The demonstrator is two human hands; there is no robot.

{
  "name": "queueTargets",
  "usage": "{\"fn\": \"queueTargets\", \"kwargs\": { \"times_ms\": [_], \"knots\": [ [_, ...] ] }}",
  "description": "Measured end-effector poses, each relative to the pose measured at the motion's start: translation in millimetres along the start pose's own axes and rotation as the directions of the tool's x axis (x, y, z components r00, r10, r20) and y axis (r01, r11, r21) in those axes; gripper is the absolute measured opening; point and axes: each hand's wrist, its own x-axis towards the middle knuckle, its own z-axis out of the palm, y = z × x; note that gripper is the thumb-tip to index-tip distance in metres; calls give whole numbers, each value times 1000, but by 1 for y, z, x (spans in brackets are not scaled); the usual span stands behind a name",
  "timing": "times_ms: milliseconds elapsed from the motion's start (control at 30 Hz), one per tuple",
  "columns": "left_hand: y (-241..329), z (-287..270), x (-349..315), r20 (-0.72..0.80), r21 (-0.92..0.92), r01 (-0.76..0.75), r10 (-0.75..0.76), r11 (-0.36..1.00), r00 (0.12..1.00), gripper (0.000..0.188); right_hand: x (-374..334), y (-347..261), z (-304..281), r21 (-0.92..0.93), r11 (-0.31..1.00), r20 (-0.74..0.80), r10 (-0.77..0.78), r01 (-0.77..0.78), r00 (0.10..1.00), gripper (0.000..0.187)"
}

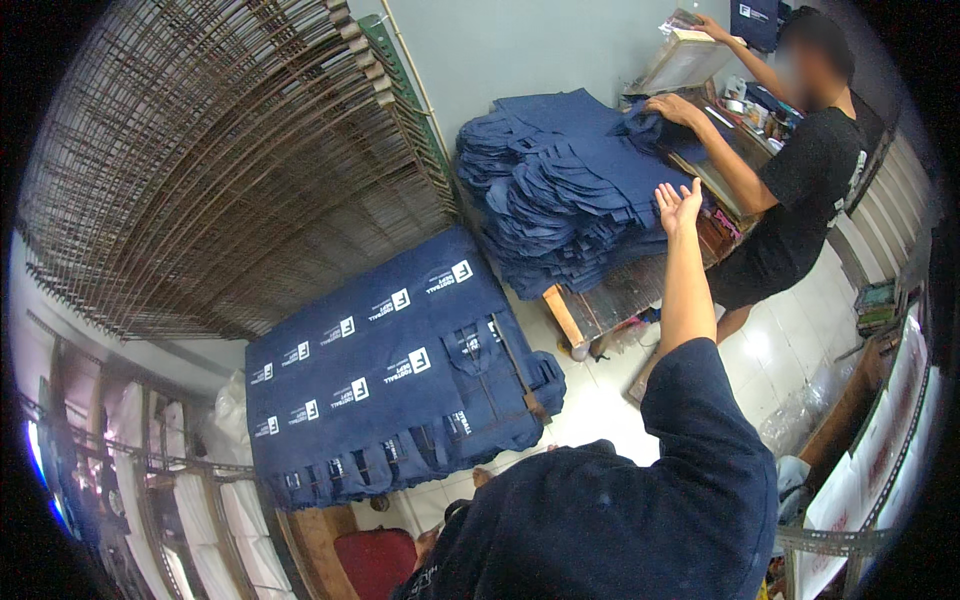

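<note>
My right hand (679,207) is stretched out, palm up with the fingers apart, and holds nothing. It is beside the right edge of a tall stack of navy fabric pieces (560,185) on a dark wooden table. My left hand does not show. A co-worker at the far right rests one hand on the bunched navy fabric (640,130); the other hand is at the top of a light framed screen (690,58). Left of my arm, navy fabric bags with white prints (335,385) lie in overlapping rows on a broad surface.
A large metal wire rack (240,150) rises at the upper left. The dark wooden table (620,300) has a pale corner post. A red seat (375,560) is at the lower left. Clear plastic wrap (805,410) and a white printed panel (865,450) are on the right.
</note>
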Motion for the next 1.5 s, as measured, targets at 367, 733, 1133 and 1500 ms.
{"fn": "queueTargets", "kwargs": {
  "times_ms": [367, 733, 1133, 1500],
  "knots": [
    [-20, 6, -18, -73, -19, 1, -2, 1000, 997, 35, 22, 82, 73, -25, 912, 145, 409, -410, 901, 88],
    [159, -37, -54, -566, -396, -599, 329, 696, 756, 29, 71, 81, 125, 57, 955, 77, 285, -290, 955, 21],
    [445, -66, -221, 400, -905, 212, 907, 369, 128, 99, -341, -4, 204, -300, 953, 747, 211, 37, 631, 54],
    [424, -129, -174, 324, -920, 391, 552, -3, 768, 34, -331, 123, 171, -806, 547, 448, 813, -226, 371, 68]
  ]
}}
